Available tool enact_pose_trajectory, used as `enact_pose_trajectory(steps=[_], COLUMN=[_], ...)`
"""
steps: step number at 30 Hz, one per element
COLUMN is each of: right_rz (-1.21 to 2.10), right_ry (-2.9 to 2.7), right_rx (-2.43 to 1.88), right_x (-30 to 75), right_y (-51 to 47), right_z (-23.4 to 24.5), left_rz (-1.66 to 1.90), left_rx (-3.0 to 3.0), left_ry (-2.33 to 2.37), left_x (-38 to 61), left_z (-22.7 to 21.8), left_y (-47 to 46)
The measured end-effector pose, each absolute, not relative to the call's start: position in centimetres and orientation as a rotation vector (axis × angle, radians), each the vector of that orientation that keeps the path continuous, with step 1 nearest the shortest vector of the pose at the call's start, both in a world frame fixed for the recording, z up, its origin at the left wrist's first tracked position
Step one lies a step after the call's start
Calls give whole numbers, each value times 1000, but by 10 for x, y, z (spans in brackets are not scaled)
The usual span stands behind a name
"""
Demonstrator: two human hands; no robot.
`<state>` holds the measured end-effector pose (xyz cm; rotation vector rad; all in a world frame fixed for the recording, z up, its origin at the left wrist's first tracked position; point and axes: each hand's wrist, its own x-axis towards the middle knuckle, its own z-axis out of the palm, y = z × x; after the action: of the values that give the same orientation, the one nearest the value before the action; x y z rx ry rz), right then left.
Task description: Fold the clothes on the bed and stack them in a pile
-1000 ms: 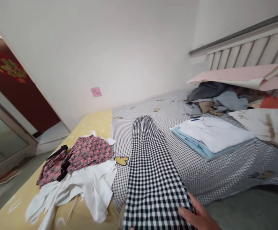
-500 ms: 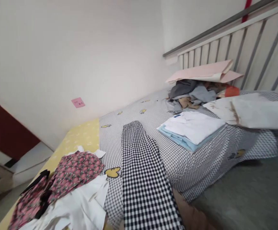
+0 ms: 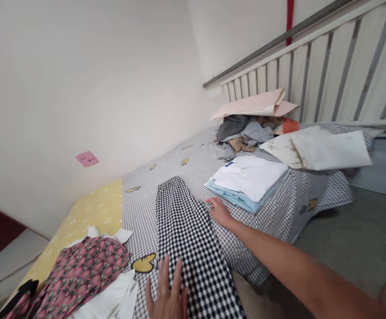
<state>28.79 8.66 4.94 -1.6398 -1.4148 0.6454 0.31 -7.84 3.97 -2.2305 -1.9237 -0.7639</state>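
Note:
Black-and-white gingham trousers (image 3: pixel 193 239) lie folded lengthwise on the checked bedsheet (image 3: pixel 193 166), gathered waistband at the far end. My left hand (image 3: pixel 168 294) is open, fingers spread, over the trousers' near left edge; whether it touches the cloth I cannot tell. At the trousers' right edge, below the waistband, my right hand (image 3: pixel 220 212) has its fingers slightly bent and apart, holding nothing that I can see. Just beyond it sits a folded white shirt (image 3: pixel 251 175) on top of folded light blue cloth (image 3: pixel 235 199).
On the left lie a pink floral garment (image 3: pixel 86 270) with a white collar and a white cloth (image 3: pixel 109 297). Farther back are a heap of grey clothes (image 3: pixel 242 130), pink card (image 3: pixel 252 104) and a stained white sheet (image 3: pixel 322 148). A slatted white rail (image 3: pixel 315 75) borders the right.
Both my hands have come into view from below, the left over the trousers' near part, the right to their right edge. The view has turned slightly right.

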Motion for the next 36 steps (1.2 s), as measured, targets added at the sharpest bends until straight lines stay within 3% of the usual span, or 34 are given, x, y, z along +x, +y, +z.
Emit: enact_pose_trajectory(steps=[4,10,26,36], right_rz=[595,621,774,726], right_ry=[-1444,-1548,-1671,-1521], right_rx=[-1747,-1748,-1539,-1634], right_x=[275,281,295,276], right_y=[110,128,129,142], right_z=[37,30,35,33], left_rz=[-468,-483,-787,-649], left_rx=[-2231,-1988,-1836,-1790], left_ry=[-1813,-1938,-2000,-1959], left_x=[-2,-2,8,4], left_z=[15,-21,-25,-28], left_y=[-29,-26,-32,-30])
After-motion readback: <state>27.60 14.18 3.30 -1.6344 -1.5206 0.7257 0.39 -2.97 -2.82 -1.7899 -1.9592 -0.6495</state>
